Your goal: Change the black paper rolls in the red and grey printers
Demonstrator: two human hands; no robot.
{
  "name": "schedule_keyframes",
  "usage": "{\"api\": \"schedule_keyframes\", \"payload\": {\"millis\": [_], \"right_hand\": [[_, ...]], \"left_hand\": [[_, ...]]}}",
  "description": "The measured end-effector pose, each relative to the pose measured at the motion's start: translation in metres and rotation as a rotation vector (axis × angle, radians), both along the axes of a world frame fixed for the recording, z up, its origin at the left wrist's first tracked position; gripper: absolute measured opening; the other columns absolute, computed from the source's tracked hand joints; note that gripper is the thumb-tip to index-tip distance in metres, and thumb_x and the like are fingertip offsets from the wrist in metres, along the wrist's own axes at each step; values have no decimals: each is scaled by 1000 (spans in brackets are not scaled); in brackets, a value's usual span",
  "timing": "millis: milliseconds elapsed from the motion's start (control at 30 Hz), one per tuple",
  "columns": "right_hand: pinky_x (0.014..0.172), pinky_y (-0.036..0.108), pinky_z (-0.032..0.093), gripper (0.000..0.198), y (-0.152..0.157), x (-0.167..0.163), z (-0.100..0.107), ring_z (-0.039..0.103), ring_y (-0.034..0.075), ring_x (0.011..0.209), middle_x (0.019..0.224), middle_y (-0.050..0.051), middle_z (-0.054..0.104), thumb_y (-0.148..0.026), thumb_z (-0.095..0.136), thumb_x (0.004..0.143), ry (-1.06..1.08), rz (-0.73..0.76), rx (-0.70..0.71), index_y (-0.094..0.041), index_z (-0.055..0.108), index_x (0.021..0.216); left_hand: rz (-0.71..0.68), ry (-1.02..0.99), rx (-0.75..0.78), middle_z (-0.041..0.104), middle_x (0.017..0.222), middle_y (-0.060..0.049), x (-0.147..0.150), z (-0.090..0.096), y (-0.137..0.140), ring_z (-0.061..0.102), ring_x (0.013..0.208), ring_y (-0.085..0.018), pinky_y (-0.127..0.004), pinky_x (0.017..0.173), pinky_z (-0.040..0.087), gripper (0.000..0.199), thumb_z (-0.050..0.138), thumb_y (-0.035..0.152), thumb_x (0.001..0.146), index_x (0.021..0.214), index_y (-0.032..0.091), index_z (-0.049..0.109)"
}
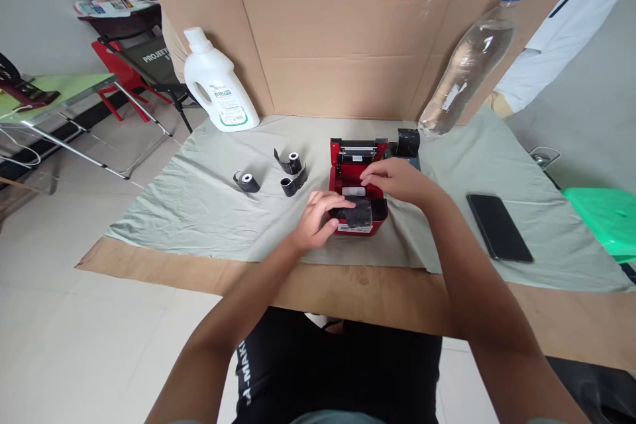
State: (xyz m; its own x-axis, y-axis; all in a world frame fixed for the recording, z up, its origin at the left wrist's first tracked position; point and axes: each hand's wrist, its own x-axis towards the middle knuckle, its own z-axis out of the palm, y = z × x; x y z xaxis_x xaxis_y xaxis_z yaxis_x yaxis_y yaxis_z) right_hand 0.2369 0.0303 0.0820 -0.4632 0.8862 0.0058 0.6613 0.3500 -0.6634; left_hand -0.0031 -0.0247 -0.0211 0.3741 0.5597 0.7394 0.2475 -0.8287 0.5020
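Observation:
A small red receipt printer (334, 179) stands on the cloth with its lid (358, 150) tipped up at the back. In its compartment sits a paper roll (354, 191), whose white end shows. A black strip of paper (358, 213) lies over the printer's front edge. My left hand (318, 215) is at the front left corner, fingers stretched onto the black strip and thumb apart from them. My right hand (397, 179) reaches over the compartment's right side below the lid, with its fingers extended and apart; some fingertips are hidden.
Loose black paper rolls (247, 182) (294, 182) lie left of the printer, and another black roll (408, 143) stands behind it on the right. A phone (499, 228) lies at right. A white detergent bottle (221, 89) and a clear bottle (470, 69) stand before the cardboard screen (338, 33).

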Motion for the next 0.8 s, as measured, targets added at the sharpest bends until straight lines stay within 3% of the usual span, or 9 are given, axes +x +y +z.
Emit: {"api": "schedule_keyframes", "payload": {"millis": [100,200,300,467,633,800], "right_hand": [[83,40,49,17,12,-18,-4,68,27,89,83,5,76,-22,60,87,-226,133,41,-24,74,78],[93,51,45,13,17,-36,-21,63,35,101,75,10,71,-16,68,80,-427,56,152,-23,71,69],[97,59,41,15,20,-44,-30,58,40,108,71,12,69,-16,70,80,-495,58,184,-22,71,66],[90,47,44,15,11,-34,-12,62,32,94,83,11,71,-13,61,85,-435,133,174,-22,67,74],[72,36,45,19,-16,-26,15,62,23,79,104,10,66,-12,50,92,-263,214,237,-21,67,97],[86,38,47,27,-34,-37,28,62,25,94,116,11,60,-15,44,100,-107,229,353,-21,66,116]], "left_hand": [[45,19,0,82,112,-8,3,-6,-6,66,111,-28,-50,102,41,43,41,54,105,135,26,54],[61,34,-14,83,109,-8,1,-5,-7,66,110,-28,-52,103,39,43,38,53,105,134,26,55],[57,33,-24,83,106,-8,-1,-2,-6,65,110,-29,-53,105,38,43,39,52,105,134,26,56],[109,-43,-63,81,109,-7,-4,-2,-7,66,112,-28,-52,106,42,42,42,54,105,129,27,62],[214,-335,-150,73,119,-7,-5,0,-2,65,112,-24,-44,102,51,32,47,48,106,123,27,65],[195,-444,-373,72,110,-7,-8,3,7,65,90,-18,-36,90,54,43,53,58,103,124,24,67]]}}
